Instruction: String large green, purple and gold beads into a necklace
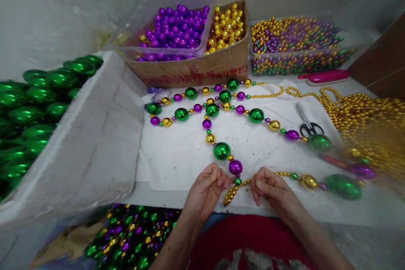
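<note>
Just left of a small green bead [238,181], my left hand [207,187] is closed in a pinch; a fine pale thread seems to show at its fingertips. My right hand [268,186] is curled shut to the right of that bead, and what its fingers hold is hidden. Between the hands lies a short run of small gold beads [230,195], which passes behind the right fingers and comes out beyond them. A garland of large green, purple and gold beads [221,151] runs from the bead up across the white cloth [177,156]. Another green bead [343,186] lies blurred at right.
Black-handled scissors [311,128] rest on the cloth beside a heap of gold bead strands [367,114]. Behind stand a clear tub [133,25], a cardboard box [190,71] and a tub of mixed beads [297,57]. A white foam box [104,135] borders the left; a pink-handled tool [329,76] lies at back right.
</note>
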Demonstrator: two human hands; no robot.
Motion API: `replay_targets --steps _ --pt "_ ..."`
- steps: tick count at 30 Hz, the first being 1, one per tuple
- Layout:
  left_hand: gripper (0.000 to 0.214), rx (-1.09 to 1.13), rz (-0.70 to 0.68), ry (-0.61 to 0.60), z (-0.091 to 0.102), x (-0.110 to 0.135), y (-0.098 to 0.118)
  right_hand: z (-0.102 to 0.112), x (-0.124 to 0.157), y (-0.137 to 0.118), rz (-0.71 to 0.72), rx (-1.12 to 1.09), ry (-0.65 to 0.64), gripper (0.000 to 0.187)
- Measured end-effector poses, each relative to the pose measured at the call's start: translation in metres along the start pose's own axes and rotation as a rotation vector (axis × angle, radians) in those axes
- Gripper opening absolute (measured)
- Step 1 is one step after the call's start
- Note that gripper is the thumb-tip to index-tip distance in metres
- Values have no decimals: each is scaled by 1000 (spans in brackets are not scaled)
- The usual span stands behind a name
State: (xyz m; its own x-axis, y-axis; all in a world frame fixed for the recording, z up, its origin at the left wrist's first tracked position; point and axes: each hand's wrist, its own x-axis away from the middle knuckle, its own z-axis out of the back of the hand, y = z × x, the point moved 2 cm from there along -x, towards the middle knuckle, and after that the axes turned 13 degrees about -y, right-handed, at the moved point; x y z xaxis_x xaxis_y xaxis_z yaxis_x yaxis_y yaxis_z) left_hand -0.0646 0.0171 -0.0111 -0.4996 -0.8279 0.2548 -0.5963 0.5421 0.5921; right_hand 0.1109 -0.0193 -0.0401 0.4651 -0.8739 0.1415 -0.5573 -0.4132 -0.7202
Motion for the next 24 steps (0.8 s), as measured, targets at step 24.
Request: replay_targets --steps 24 --pt "15 -673 208 -209 -18 -48 -3 -7 -43 -73 117 775 24 18"
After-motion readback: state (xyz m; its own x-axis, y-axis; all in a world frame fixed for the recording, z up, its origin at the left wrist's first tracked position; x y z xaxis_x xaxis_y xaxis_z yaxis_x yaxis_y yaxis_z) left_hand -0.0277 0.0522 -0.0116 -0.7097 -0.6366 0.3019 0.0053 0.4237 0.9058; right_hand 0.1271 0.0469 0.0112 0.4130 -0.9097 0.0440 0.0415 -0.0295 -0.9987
